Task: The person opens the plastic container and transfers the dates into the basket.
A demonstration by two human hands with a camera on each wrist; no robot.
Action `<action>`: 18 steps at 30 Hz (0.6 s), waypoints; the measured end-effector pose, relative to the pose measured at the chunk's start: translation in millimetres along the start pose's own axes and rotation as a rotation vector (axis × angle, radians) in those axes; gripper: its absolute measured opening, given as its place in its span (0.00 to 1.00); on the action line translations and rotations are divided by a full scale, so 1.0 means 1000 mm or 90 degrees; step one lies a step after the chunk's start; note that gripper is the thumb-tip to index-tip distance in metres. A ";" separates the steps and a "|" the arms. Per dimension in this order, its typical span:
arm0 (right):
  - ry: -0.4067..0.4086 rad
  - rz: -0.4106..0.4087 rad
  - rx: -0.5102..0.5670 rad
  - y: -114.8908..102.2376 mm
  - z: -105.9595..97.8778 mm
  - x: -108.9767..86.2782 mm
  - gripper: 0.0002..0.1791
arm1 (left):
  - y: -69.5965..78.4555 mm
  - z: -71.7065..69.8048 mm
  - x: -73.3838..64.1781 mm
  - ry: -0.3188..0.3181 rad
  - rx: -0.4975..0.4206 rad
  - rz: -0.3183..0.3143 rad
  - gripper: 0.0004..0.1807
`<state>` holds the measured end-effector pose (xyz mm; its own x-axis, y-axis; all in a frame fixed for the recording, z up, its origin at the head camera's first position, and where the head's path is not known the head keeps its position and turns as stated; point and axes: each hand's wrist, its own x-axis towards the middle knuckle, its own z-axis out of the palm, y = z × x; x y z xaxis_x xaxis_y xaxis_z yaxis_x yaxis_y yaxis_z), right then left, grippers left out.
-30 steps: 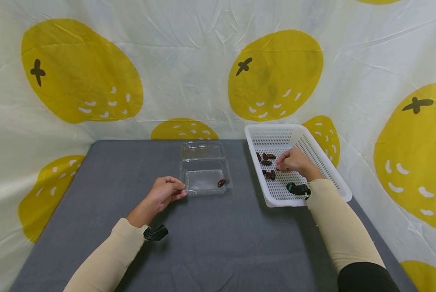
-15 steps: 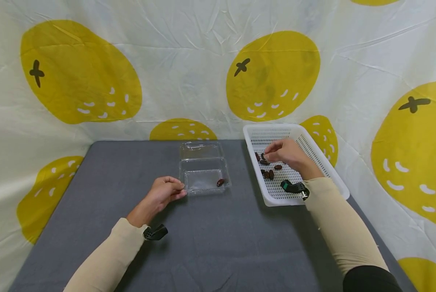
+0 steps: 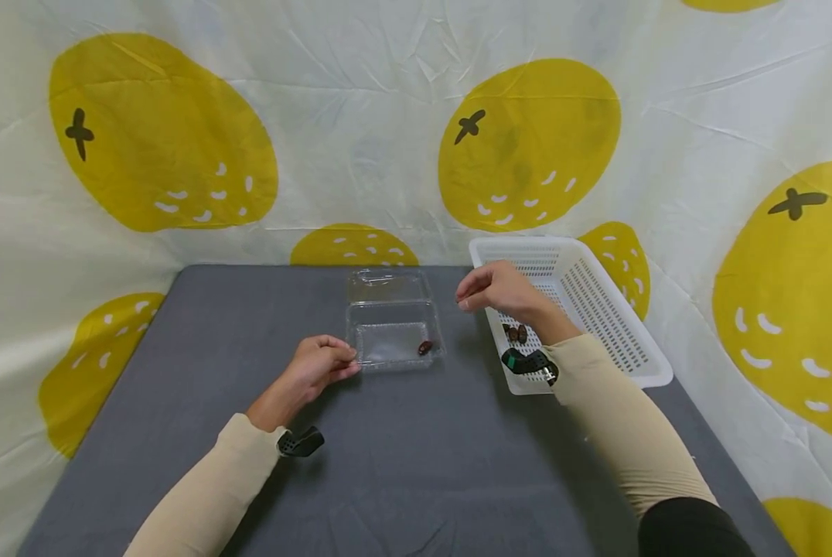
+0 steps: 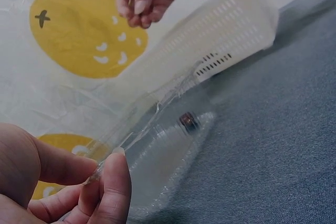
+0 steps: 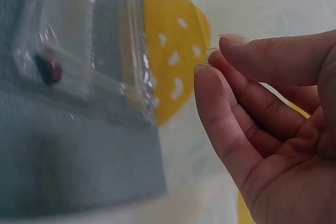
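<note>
My left hand pinches the near left edge of a clear plastic clamshell box between thumb and fingertips. The box lies with its lid folded back, and one dark brown date rests in its right side. Over the left rim of a white perforated basket hovers my right hand. The right wrist view shows its fingers loosely bent, the thumb close to them and nothing visible between the tips. Below this hand, several dates lie in the basket; the rest of its left side is hidden.
A grey cloth covers the table. Behind and to the right, a white curtain printed with yellow fruit hangs close to the table edge. The basket stands at the table's back right, its far rim near the curtain.
My right hand has lifted from among the dates and moved left over the basket's rim, leaving a date behind on the basket floor. The left hand keeps its pinch on the box.
</note>
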<state>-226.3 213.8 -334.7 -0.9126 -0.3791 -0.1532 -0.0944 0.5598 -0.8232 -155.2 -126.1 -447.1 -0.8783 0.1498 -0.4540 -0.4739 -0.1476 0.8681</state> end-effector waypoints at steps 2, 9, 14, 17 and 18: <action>-0.011 -0.004 -0.005 -0.003 0.009 0.004 0.10 | -0.001 -0.001 0.000 -0.004 0.000 0.002 0.03; -0.069 -0.005 -0.018 -0.004 0.035 0.020 0.09 | -0.001 0.000 0.001 -0.002 -0.002 0.002 0.04; -0.100 -0.025 -0.040 0.002 0.050 0.033 0.10 | 0.000 0.000 0.000 0.003 -0.003 0.001 0.03; -0.118 -0.037 -0.061 0.006 0.057 0.040 0.09 | 0.001 0.001 0.000 0.004 -0.006 0.001 0.04; -0.124 -0.037 -0.072 0.008 0.058 0.042 0.09 | 0.001 0.001 0.000 0.004 -0.007 0.000 0.04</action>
<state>-241.9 159.7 -379.6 -0.8109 -0.5427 -0.2188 -0.1988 0.6072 -0.7692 -155.2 -125.2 -445.8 -0.8787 0.1433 -0.4553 -0.4744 -0.1578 0.8660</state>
